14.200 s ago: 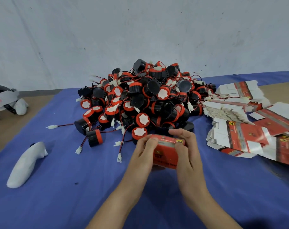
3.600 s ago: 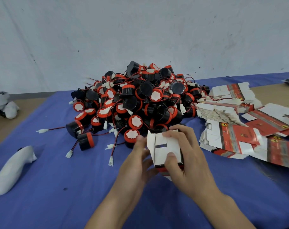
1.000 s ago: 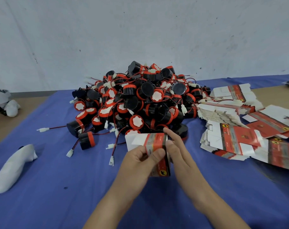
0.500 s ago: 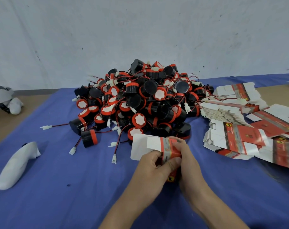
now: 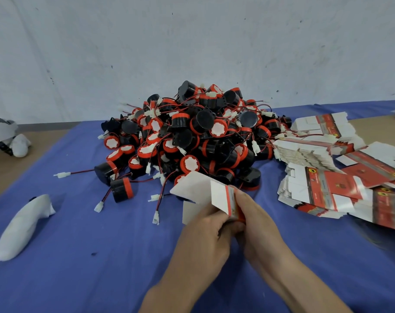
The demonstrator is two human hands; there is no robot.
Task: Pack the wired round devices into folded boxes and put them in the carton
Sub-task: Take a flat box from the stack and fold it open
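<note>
The left hand [image 5: 203,233] and right hand [image 5: 259,222] both pinch the little box [image 5: 217,197], likely to fold it into shape.

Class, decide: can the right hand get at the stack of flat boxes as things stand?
Probably, once freed: the right hand and left hand both hold a half-folded box, but only bare blue cloth lies between it and the stack of flat boxes.

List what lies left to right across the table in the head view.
Grey-white device → white wrapped object → pile of wired round devices → flat box blanks. Half-folded box, gripped by left hand and right hand, overlaps the pile: omitted.
</note>
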